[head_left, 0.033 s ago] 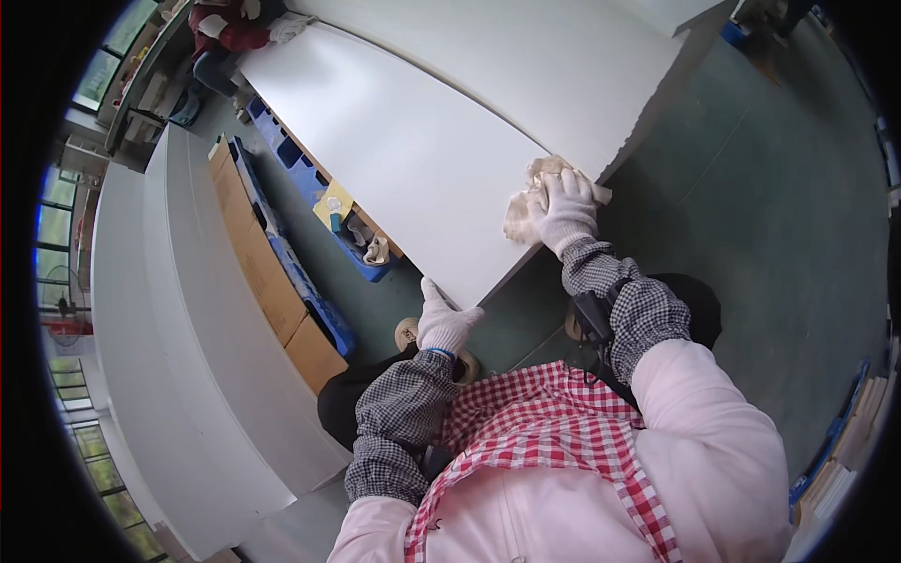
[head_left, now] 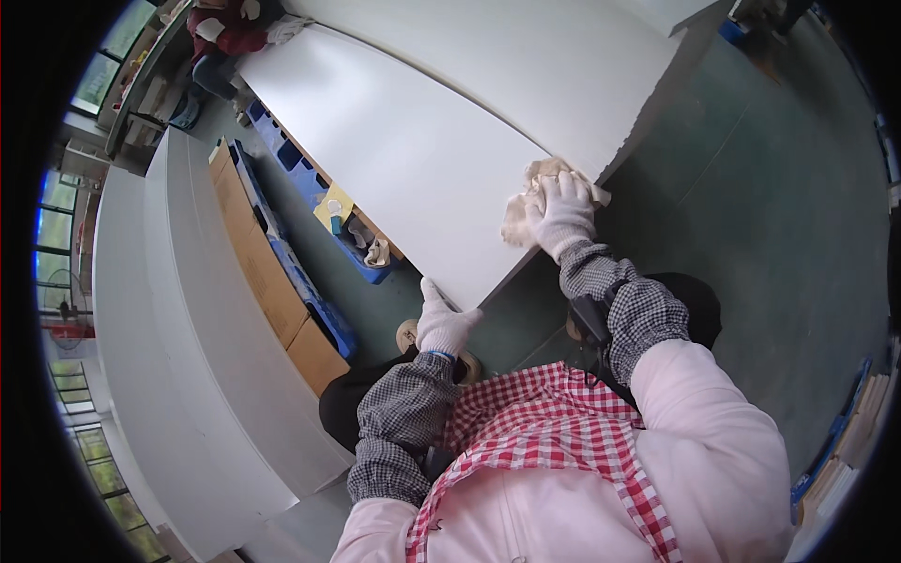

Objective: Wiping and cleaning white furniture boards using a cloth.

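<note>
A long white panel (head_left: pixel 394 169) stretches away from me, its near corner pointing toward my body. At that corner is my left hand (head_left: pixel 444 324) in a white glove, gripping the edges with thumb and a finger spread to either side; its other fingers are hidden. My right hand (head_left: pixel 563 211), gloved too, presses a crumpled beige cloth (head_left: pixel 519 220) onto the panel's right edge near the corner. The fingers bend over the cloth, which spreads out on both sides of the hand.
Another white panel (head_left: pixel 572 84) lies alongside on the right, with a rough edge. Blue pallets (head_left: pixel 300 178) sit below; a yellow piece (head_left: pixel 330 202) and cloths rest on one. At left are brown cardboard (head_left: pixel 253 253) and large pale panels (head_left: pixel 188 357). A person (head_left: pixel 225 33) in red handles the far end.
</note>
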